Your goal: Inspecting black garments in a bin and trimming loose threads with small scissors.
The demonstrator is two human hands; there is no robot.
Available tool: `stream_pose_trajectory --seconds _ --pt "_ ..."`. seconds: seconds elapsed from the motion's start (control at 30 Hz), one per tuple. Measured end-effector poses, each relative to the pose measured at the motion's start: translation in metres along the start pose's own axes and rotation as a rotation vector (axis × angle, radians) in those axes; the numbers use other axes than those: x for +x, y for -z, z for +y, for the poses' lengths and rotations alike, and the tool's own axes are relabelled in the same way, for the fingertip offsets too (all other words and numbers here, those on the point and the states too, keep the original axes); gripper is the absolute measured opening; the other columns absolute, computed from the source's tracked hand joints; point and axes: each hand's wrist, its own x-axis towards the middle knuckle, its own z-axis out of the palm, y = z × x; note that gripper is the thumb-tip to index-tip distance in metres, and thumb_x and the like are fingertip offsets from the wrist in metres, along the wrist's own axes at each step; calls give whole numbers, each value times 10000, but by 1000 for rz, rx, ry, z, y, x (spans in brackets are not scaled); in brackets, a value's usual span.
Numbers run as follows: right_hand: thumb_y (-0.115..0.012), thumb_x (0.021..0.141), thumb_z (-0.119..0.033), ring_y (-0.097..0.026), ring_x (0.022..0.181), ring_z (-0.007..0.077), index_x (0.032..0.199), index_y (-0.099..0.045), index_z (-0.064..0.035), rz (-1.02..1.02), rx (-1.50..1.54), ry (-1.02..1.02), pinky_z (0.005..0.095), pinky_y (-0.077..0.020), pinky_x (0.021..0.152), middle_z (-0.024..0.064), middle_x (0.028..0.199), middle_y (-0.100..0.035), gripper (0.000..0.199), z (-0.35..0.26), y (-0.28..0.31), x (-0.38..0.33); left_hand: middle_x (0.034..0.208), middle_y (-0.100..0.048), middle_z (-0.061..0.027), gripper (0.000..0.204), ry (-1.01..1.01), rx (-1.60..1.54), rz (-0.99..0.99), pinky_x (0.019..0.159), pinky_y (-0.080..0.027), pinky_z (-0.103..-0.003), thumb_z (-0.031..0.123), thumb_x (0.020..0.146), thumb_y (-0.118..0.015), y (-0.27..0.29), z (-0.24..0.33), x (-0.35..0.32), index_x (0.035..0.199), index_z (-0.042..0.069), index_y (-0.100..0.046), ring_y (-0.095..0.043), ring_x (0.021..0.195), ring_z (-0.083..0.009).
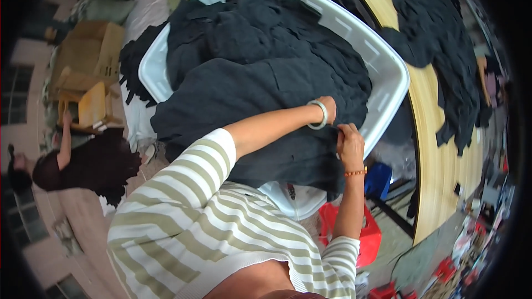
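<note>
A large white plastic tub in front of me is heaped with black cloth garments. One wide black garment lies spread over the heap and hangs over the near rim. My left hand, with a pale bangle at the wrist, reaches across to the right side of this garment, fingers curled into its fabric. Just nearer to me, my right hand, wearing a beaded bracelet, is closed with thumb and fingers pinched at the garment's right edge. The two hands almost touch, and their fingertips are partly hidden.
A wooden table with more black garments stands on the right. Below the tub's right side is a red plastic stool. At left are a cardboard box, a wooden chair and another person in dark clothing.
</note>
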Motion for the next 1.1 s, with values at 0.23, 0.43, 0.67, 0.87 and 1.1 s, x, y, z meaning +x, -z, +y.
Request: stream_pose_trajectory --seconds 0.23,0.43,0.67,0.87,1.1 --pt "-569 760 30 -590 818 401 879 -597 14 -95 -6 55 436 -471 728 200 867 -601 123 5 -11 1 1153 -595 -212 267 70 148 267 854 -529 -420 125 843 -595 -21 15 -20 1089 24 -607 -625 1044 -349" --pt "-589 741 59 -585 742 392 869 -576 26 -111 24 94 411 -461 664 200 800 -582 133 13 -17 -5 1033 -665 -230 258 53 -10 183 840 -530 -365 159 737 -677 -23 14 -8 932 -6 -707 -653 996 -324" --pt "-652 758 40 -608 785 413 927 -543 22 -8 18 -96 429 -478 700 225 838 -616 202 -16 -12 7 709 -692 -65 225 85 -410 -125 599 -536 -294 235 676 -820 3 5 -2 739 45 -717 -661 649 -164" --pt "-634 781 54 -654 726 272 1103 -576 46 -64 -37 73 350 -504 683 175 842 -660 327 -17 -10 5 667 -660 -88 142 240 -752 -119 493 -518 -310 95 716 -799 13 5 -33 751 0 -700 -635 575 -184" --pt "-650 786 -13 -619 637 195 975 -635 67 -110 60 62 321 -499 619 150 737 -657 206 -14 -3 8 655 -655 -116 148 -611 -347 -14 643 -516 -383 133 646 -734 1 -19 -52 701 11 -672 -661 684 -235"
